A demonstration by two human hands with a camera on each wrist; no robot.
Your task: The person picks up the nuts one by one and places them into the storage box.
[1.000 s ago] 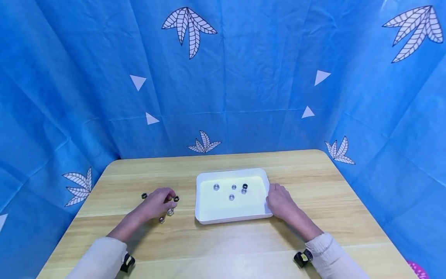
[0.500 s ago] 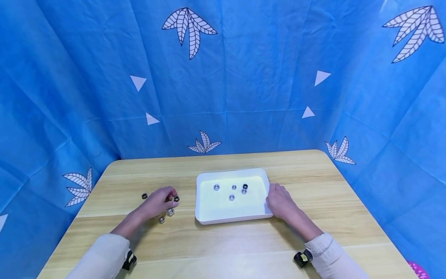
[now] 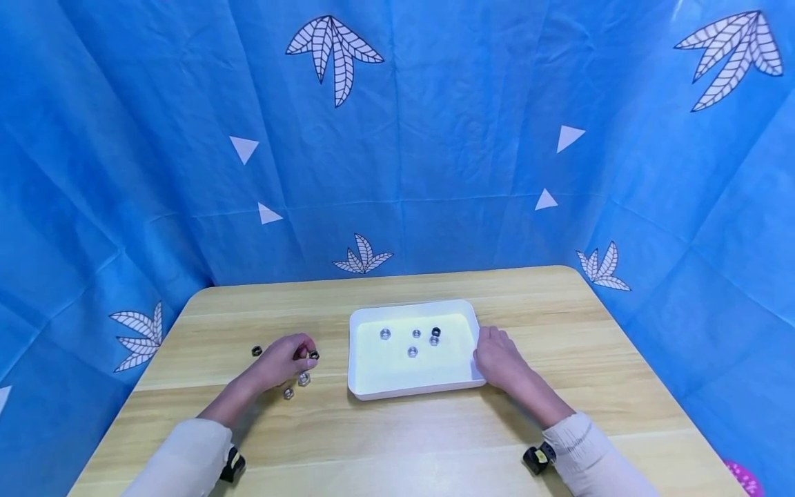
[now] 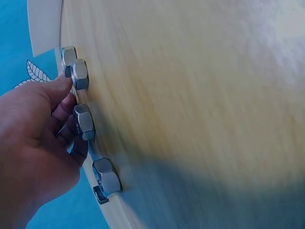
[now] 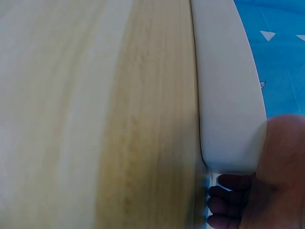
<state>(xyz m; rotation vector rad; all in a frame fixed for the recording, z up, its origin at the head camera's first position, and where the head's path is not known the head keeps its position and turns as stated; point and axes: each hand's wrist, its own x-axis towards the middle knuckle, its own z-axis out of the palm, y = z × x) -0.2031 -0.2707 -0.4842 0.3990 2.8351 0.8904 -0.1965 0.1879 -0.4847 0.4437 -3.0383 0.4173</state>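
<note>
My left hand (image 3: 282,362) is low over the table, thumb and index finger pinching a small black hex nut (image 3: 314,355). Two silver nuts (image 3: 303,379) lie just below the fingers in the head view, and another black nut (image 3: 257,351) lies left of the hand. In the left wrist view, a row of nuts (image 4: 84,121) runs beside the left hand (image 4: 38,129). My right hand (image 3: 499,355) grips the right side of a shallow white tray (image 3: 413,392); its fingers (image 5: 228,205) are curled at the tray's end. Several silver nuts (image 3: 413,352) and one black nut (image 3: 436,332) lie inside.
The wooden table (image 3: 410,449) has a blue patterned curtain (image 3: 397,152) behind it and along both sides. A pink dotted object (image 3: 743,478) shows beyond the table's right edge. Each wrist wears a black camera (image 3: 535,459).
The left thumb and index finger have edged slightly forward around the black nut. The right hand and tray stay in place; the head view has shifted very slightly.
</note>
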